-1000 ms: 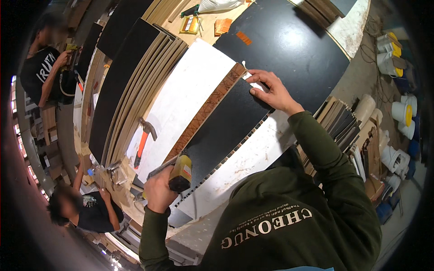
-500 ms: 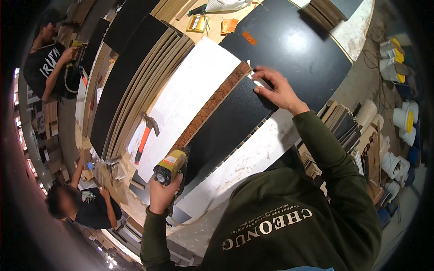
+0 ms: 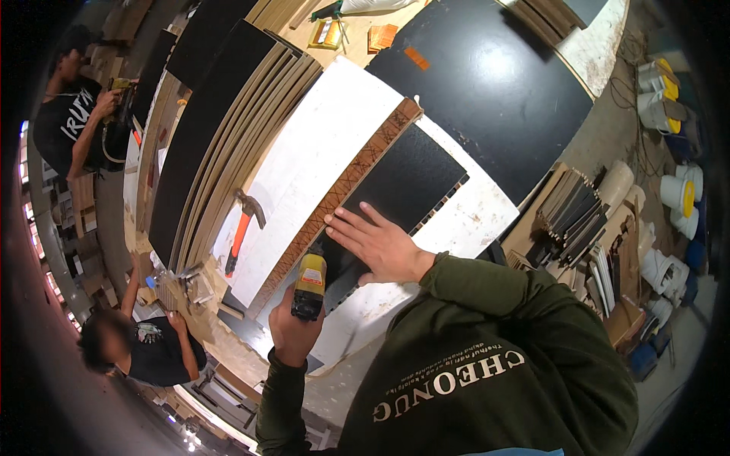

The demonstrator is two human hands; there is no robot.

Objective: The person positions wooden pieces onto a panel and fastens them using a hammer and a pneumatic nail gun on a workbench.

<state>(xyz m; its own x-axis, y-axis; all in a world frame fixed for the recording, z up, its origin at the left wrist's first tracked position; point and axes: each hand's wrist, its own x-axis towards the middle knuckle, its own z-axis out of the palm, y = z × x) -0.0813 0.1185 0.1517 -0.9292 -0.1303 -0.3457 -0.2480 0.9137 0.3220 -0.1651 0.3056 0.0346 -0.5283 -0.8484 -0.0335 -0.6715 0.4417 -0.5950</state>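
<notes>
My left hand (image 3: pixel 292 328) is wrapped round a yellow and black nail gun (image 3: pixel 312 278). The tool's front end is at the edge of a black panel (image 3: pixel 411 169), close to a brown strip (image 3: pixel 351 176) scribbled with dark lines. My right hand (image 3: pixel 384 248) lies on the panel with its fingers spread, the fingertips reaching the strip. Panel and strip rest on a white board (image 3: pixel 327 114). Past the strip, a claw hammer (image 3: pixel 243 228) with an orange handle lies on the white board's left side.
A stack of black-faced boards (image 3: pixel 228 144) stands to the left. A large dark sheet (image 3: pixel 487 83) lies at the far right. Offcuts (image 3: pixel 582 209) and white buckets (image 3: pixel 661 106) are on the right. Two people work on the left, one holding another power tool (image 3: pixel 122 95).
My right hand has come from the panel's far end down to its middle and now lies flat. The nail gun has turned and shifted right. The panel's far end now sits against the strip.
</notes>
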